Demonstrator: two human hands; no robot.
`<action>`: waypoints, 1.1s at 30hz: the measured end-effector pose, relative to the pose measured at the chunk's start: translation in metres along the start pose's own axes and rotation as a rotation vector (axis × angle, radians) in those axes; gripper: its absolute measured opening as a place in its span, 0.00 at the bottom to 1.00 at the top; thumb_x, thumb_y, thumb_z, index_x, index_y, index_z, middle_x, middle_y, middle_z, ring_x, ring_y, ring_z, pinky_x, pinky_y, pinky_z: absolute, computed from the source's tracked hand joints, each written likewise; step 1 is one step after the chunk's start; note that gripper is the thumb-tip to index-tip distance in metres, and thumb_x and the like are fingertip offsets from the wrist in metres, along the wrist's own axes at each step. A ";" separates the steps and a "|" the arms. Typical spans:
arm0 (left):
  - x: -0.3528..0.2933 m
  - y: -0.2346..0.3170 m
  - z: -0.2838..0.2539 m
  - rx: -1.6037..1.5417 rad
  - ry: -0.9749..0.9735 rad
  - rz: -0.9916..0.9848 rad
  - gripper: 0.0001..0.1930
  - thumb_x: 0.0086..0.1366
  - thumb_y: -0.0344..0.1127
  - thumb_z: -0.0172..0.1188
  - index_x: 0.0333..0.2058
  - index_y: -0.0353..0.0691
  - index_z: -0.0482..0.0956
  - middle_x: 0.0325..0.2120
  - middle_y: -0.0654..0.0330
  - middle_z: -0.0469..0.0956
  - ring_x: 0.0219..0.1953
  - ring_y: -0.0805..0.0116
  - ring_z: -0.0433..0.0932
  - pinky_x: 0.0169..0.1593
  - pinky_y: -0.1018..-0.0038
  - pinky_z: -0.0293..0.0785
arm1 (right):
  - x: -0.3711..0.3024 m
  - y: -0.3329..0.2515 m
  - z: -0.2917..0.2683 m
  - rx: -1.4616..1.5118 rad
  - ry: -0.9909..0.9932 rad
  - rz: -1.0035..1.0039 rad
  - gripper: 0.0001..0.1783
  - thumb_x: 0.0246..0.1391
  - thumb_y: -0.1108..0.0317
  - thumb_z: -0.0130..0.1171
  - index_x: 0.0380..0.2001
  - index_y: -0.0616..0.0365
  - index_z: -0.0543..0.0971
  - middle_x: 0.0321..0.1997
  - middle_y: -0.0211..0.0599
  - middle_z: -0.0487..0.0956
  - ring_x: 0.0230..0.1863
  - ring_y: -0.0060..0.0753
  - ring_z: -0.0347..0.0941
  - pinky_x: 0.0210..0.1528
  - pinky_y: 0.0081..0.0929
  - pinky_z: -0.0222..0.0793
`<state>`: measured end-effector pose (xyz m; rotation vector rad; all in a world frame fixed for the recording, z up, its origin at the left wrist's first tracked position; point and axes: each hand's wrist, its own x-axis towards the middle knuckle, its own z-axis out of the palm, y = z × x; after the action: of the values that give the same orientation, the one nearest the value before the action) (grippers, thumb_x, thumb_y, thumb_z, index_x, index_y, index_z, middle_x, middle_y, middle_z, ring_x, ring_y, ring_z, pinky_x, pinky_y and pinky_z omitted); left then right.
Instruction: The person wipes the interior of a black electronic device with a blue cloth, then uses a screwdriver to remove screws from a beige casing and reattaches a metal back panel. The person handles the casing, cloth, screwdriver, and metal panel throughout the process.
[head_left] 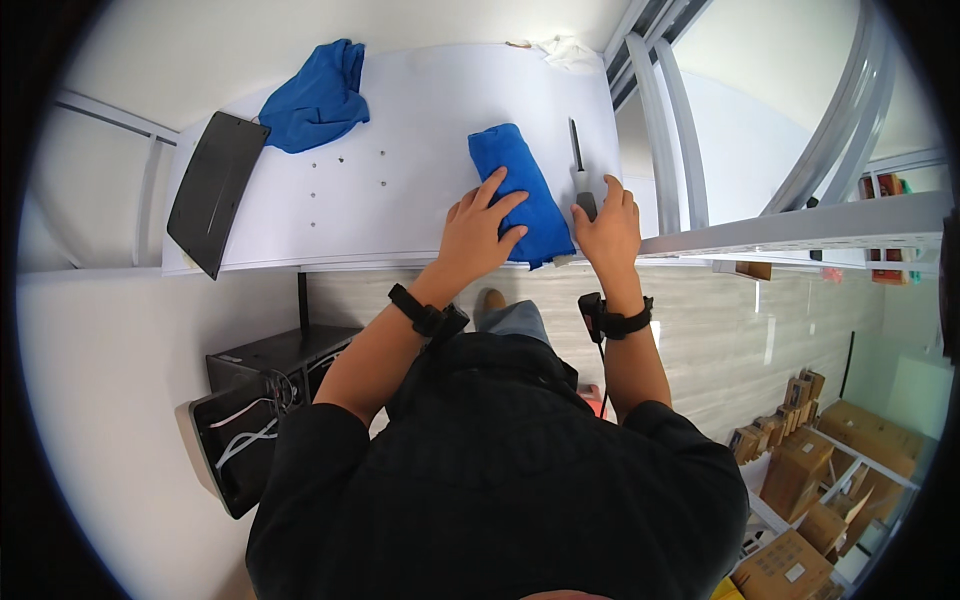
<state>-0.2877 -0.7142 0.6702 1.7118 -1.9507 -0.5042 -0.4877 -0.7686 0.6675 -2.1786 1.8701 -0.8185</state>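
Observation:
A blue cloth bundle (pixel 520 180), folded into a long block, lies on the white table (pixel 430 110). My left hand (pixel 478 232) rests on its left side with fingers spread over the cloth. What the cloth covers, if anything, is hidden. Right of the bundle lies a screwdriver (pixel 583 180) with a dark shaft and grey handle, its tip pointing away from me. My right hand (pixel 612 232) is beside the handle, thumb against or very near it and fingers stretched out, not wrapped round it.
Several small screws (pixel 314 193) are scattered left of the bundle. A black panel (pixel 215 195) lies at the table's left end, beside a crumpled blue cloth (pixel 318 100). White crumpled material (pixel 570 52) sits at the far right corner. A metal frame rail (pixel 790 228) runs along the right.

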 end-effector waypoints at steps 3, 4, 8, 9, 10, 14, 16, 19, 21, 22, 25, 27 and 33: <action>0.000 -0.002 -0.004 -0.053 -0.039 -0.007 0.25 0.57 0.38 0.62 0.55 0.50 0.73 0.66 0.53 0.53 0.60 0.46 0.63 0.60 0.57 0.63 | 0.005 0.001 0.005 -0.007 -0.146 0.081 0.34 0.43 0.65 0.66 0.55 0.58 0.67 0.44 0.47 0.75 0.42 0.53 0.73 0.44 0.41 0.71; 0.001 -0.004 -0.008 -0.119 -0.054 -0.004 0.26 0.57 0.37 0.62 0.56 0.49 0.72 0.66 0.52 0.52 0.61 0.47 0.63 0.59 0.58 0.63 | 0.007 0.000 0.007 0.016 -0.215 0.105 0.36 0.43 0.65 0.66 0.56 0.58 0.65 0.45 0.48 0.75 0.43 0.53 0.73 0.44 0.41 0.71; -0.011 -0.013 -0.026 -0.423 -0.071 -0.033 0.30 0.58 0.32 0.59 0.60 0.48 0.66 0.67 0.51 0.49 0.63 0.49 0.62 0.58 0.62 0.67 | 0.017 0.015 0.018 0.058 -0.213 0.070 0.35 0.41 0.63 0.65 0.56 0.58 0.69 0.39 0.48 0.77 0.34 0.44 0.76 0.38 0.38 0.73; -0.019 -0.018 -0.032 -0.412 -0.063 -0.029 0.32 0.59 0.30 0.58 0.63 0.49 0.62 0.68 0.51 0.46 0.62 0.49 0.63 0.57 0.63 0.68 | 0.020 0.011 0.005 0.132 -0.338 0.196 0.35 0.41 0.62 0.65 0.56 0.57 0.70 0.36 0.47 0.78 0.31 0.40 0.77 0.37 0.36 0.73; -0.025 -0.022 -0.041 -0.419 -0.002 -0.021 0.30 0.59 0.30 0.58 0.62 0.48 0.63 0.66 0.51 0.51 0.60 0.50 0.66 0.56 0.64 0.69 | 0.020 0.010 0.001 0.260 -0.321 0.258 0.34 0.42 0.63 0.65 0.56 0.58 0.71 0.32 0.44 0.78 0.28 0.35 0.76 0.34 0.32 0.72; -0.062 -0.056 -0.095 -0.435 0.101 -0.181 0.24 0.60 0.28 0.58 0.57 0.45 0.70 0.56 0.53 0.70 0.51 0.60 0.75 0.51 0.70 0.72 | 0.028 -0.026 -0.011 0.624 -0.324 0.262 0.30 0.49 0.69 0.62 0.57 0.63 0.69 0.29 0.35 0.76 0.29 0.23 0.72 0.31 0.21 0.68; -0.090 -0.091 -0.115 -0.525 0.335 -0.211 0.20 0.61 0.26 0.57 0.53 0.43 0.74 0.48 0.57 0.76 0.46 0.67 0.77 0.49 0.73 0.73 | 0.034 -0.057 -0.009 0.953 -0.433 0.252 0.29 0.50 0.68 0.58 0.57 0.64 0.68 0.32 0.33 0.74 0.32 0.22 0.70 0.33 0.22 0.69; -0.137 -0.134 -0.153 -0.508 0.680 -0.352 0.13 0.63 0.23 0.55 0.46 0.37 0.78 0.40 0.62 0.80 0.42 0.74 0.76 0.47 0.78 0.73 | 0.032 -0.149 -0.013 1.470 -0.829 0.384 0.31 0.45 0.69 0.51 0.56 0.65 0.67 0.36 0.37 0.72 0.33 0.30 0.70 0.37 0.30 0.73; -0.173 -0.191 -0.160 -0.633 0.943 -0.482 0.11 0.60 0.24 0.58 0.43 0.38 0.79 0.37 0.62 0.81 0.35 0.77 0.77 0.41 0.79 0.73 | 0.025 -0.198 0.011 1.520 -0.964 0.394 0.31 0.40 0.66 0.48 0.52 0.62 0.68 0.38 0.39 0.71 0.35 0.35 0.70 0.38 0.37 0.74; -0.187 -0.208 -0.170 -0.611 1.005 -0.535 0.11 0.60 0.24 0.58 0.42 0.37 0.79 0.35 0.62 0.81 0.34 0.77 0.77 0.40 0.79 0.73 | 0.025 -0.217 0.027 1.563 -1.059 0.400 0.27 0.39 0.66 0.49 0.47 0.60 0.68 0.39 0.40 0.70 0.38 0.37 0.70 0.36 0.38 0.73; -0.231 -0.254 -0.200 -0.512 1.138 -0.696 0.13 0.58 0.26 0.60 0.44 0.36 0.78 0.36 0.59 0.77 0.34 0.74 0.76 0.38 0.77 0.73 | 0.025 -0.287 0.081 1.424 -1.092 0.462 0.12 0.53 0.64 0.54 0.39 0.58 0.71 0.33 0.36 0.73 0.31 0.32 0.71 0.29 0.31 0.70; -0.250 -0.280 -0.217 -0.461 1.208 -0.816 0.16 0.58 0.27 0.61 0.47 0.36 0.76 0.38 0.59 0.75 0.34 0.73 0.75 0.38 0.76 0.73 | 0.031 -0.335 0.116 1.231 -1.085 0.324 0.11 0.57 0.62 0.57 0.36 0.58 0.72 0.31 0.33 0.74 0.27 0.28 0.71 0.25 0.25 0.69; -0.282 -0.367 -0.231 -0.697 1.076 -1.004 0.24 0.62 0.32 0.60 0.55 0.34 0.64 0.42 0.56 0.71 0.34 0.72 0.74 0.36 0.76 0.72 | 0.080 -0.454 0.213 0.921 -0.926 0.033 0.13 0.53 0.61 0.62 0.34 0.59 0.74 0.29 0.31 0.75 0.27 0.23 0.74 0.25 0.21 0.69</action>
<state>0.1692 -0.4783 0.6128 1.7520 -0.0776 -0.3634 0.0164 -0.7989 0.7194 -1.4841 0.8111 -0.3868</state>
